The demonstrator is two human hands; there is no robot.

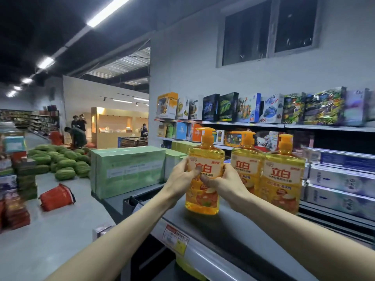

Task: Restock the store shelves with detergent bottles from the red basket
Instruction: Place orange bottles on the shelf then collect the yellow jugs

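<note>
An orange pump-top detergent bottle (205,163) stands upright on the grey shelf (233,226). My left hand (182,177) grips its left side and my right hand (221,183) grips its right side, thumbs on the label. Two more identical bottles (246,159) (284,175) stand just to its right on the same shelf. The red basket (55,197) lies tipped on its side on the floor to the left; what is inside it is hidden.
Green cartons (127,171) sit left of the shelf. Toothpaste boxes (341,179) fill the shelf at right, toy boxes (253,108) the shelves above. A watermelon pile (60,161) and stacked goods (14,189) stand on the left floor. People stand far back.
</note>
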